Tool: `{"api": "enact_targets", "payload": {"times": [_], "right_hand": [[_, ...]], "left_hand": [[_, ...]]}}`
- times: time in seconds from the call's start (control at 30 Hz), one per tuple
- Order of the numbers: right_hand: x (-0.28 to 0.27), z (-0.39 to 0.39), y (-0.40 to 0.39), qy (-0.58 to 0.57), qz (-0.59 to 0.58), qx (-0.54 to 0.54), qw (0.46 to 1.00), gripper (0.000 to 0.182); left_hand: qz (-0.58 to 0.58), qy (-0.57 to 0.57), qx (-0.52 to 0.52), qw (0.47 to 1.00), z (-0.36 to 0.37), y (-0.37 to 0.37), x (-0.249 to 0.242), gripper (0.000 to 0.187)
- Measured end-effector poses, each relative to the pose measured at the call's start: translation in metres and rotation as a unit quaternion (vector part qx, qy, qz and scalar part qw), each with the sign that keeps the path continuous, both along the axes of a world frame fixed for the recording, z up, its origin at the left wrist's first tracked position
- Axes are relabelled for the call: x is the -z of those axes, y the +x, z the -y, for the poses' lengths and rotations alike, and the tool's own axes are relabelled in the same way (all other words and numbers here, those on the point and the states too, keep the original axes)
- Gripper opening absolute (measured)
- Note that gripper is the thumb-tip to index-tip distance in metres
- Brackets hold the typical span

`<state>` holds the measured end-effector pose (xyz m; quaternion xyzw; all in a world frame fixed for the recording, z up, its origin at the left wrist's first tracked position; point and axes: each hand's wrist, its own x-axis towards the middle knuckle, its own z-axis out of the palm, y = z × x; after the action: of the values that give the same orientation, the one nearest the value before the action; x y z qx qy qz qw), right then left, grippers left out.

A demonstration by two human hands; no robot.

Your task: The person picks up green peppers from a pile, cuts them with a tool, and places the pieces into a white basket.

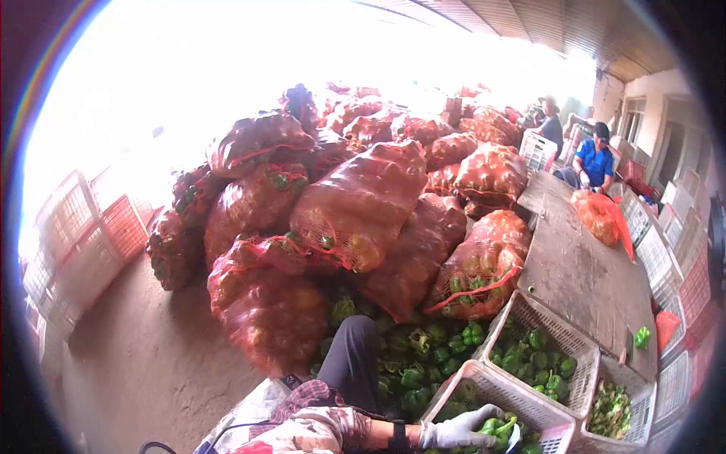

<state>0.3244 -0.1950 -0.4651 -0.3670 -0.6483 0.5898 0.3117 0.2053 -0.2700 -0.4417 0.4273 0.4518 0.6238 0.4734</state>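
Observation:
My left hand (460, 431), in a pale grey glove with a dark band at the wrist, reaches across from the lower left. Its fingers are closed on a green bell pepper (501, 427) low over a white plastic crate (522, 393). Right beside that pepper a pale, flat, blade-like piece (515, 437) shows at the bottom edge. More green peppers lie in the crate under the hand. My right hand is out of the frame.
Beside it stand a crate of peppers (588, 354) and a crate of green trimmings (644, 401). Loose peppers (416, 378) cover the floor by my knee (352, 356). Red mesh sacks (363, 200) pile up ahead. A person in blue (595, 161) sits beyond the wooden board (582, 265).

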Motion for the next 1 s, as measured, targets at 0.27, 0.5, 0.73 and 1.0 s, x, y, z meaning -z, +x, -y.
{"api": "enact_targets", "payload": {"times": [0.27, 0.5, 0.73, 1.0], "right_hand": [[0.071, 0.014, 0.034, -0.111, -0.048, 0.001, 0.993, 0.058], [0.098, 0.034, 0.084, -0.2, -0.1, -0.078, 0.971, 0.066], [0.034, 0.023, 0.093, -0.238, -0.081, -0.049, 0.967, 0.053], [0.036, 0.001, 0.077, 0.21, 0.15, 0.148, 0.955, 0.068]], "left_hand": [[-0.231, -0.148, -0.047, 0.961, 0.038, -0.002, 0.016, 0.072], [-0.155, -0.123, 0.1, 0.975, 0.031, -0.013, 0.011, 0.063], [0.181, -0.146, 0.147, 0.961, 0.0, -0.005, 0.054, 0.026], [-0.458, 0.017, -0.094, 0.884, -0.04, -0.003, 0.069, 0.056]]}}
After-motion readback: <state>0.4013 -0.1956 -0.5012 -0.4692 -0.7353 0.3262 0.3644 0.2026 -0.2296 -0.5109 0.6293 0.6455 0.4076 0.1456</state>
